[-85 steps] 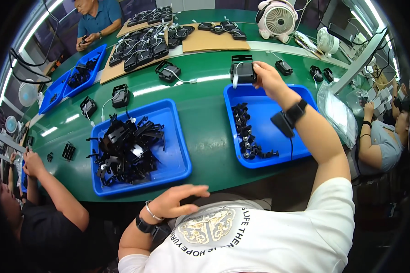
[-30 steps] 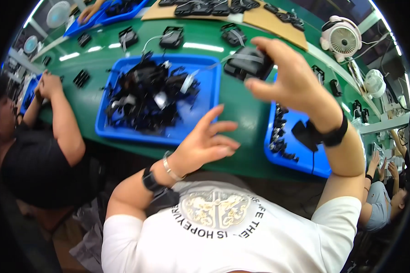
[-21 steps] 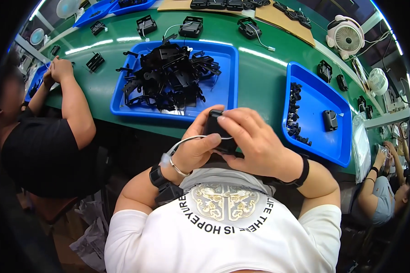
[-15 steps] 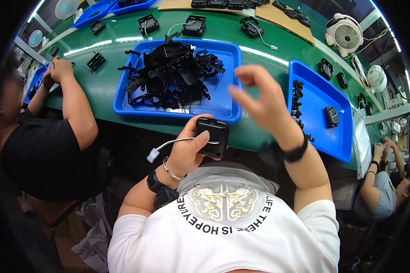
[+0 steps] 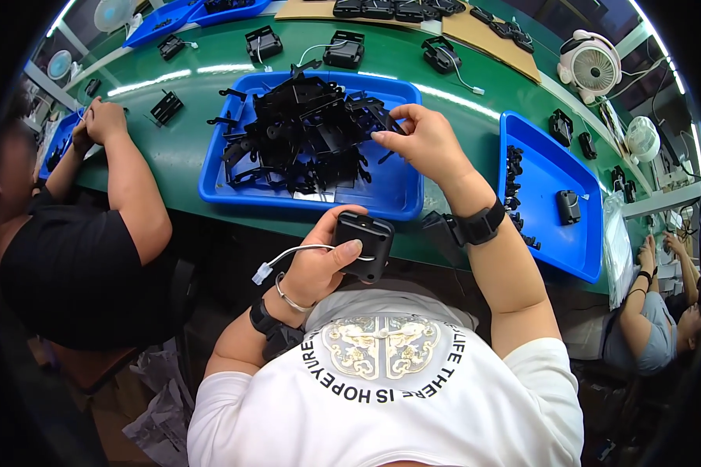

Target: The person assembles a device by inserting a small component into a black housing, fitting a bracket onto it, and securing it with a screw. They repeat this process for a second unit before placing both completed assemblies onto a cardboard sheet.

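My left hand [image 5: 311,268] is closed around a black plastic device [image 5: 368,240] with rounded corners, its thumb lying across the face. A white cable runs out from the device to a white connector plug [image 5: 262,273] on the left. Beyond it stands a blue tray [image 5: 304,208] heaped with thin black brackets [image 5: 292,128]. At that tray's right side, my right hand [image 5: 432,144] pinches a black bracket [image 5: 384,119] at the edge of the heap. Whether this bracket is fully free of the others cannot be made out.
A second blue tray [image 5: 549,261] on the right holds small black parts and one black device [image 5: 568,207]. More devices with white cables [image 5: 344,50] line the green table's [image 5: 183,156] far side. A co-worker [image 5: 78,233] sits at left; a fan [image 5: 592,64] stands far right.
My right hand has moved left to the heap, and its fingers have closed on a bracket. The left hand still holds the device in nearly the same place.
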`<action>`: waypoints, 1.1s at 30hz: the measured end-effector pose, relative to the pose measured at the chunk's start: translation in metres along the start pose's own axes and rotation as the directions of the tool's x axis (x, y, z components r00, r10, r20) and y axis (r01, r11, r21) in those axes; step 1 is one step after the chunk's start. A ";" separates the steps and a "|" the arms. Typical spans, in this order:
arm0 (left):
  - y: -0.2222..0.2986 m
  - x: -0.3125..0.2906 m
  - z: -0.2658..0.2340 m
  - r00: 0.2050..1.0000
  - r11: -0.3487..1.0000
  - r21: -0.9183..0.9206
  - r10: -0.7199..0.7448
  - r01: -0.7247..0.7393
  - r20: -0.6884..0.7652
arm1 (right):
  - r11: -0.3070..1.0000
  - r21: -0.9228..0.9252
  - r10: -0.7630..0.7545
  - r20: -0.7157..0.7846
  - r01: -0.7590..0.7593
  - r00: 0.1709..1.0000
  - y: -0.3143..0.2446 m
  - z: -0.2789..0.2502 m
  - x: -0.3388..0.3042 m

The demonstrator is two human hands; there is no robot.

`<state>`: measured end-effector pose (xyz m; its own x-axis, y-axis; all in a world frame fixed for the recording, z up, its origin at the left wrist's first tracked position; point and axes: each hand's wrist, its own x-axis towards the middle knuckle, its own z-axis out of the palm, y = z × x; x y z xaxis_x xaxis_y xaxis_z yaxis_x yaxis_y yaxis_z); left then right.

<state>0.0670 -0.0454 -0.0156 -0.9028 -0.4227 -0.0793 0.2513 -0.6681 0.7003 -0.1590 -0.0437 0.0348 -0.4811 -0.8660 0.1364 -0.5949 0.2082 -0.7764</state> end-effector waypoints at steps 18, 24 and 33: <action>0.017 0.012 0.014 0.989 0.970 0.193 -0.144 0.146 -0.026 | 0.592 -0.158 -0.719 0.340 0.790 0.607 -0.025 -0.080 -0.121; 0.007 0.013 0.019 0.964 0.937 0.229 -0.264 0.262 -0.025 | 0.485 -0.131 -0.752 0.442 0.865 0.489 -0.021 -0.080 -0.140; 0.003 0.006 0.032 0.979 0.861 0.493 -0.187 0.124 0.080 | 0.462 -0.013 -0.741 0.543 0.887 0.394 -0.013 -0.079 -0.147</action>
<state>0.0512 -0.0302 0.0086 -0.9589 -0.2395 -0.1520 -0.0681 -0.3258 0.9430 -0.1316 0.1169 0.0731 0.6009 -0.7428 0.2953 -0.7100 -0.6657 -0.2299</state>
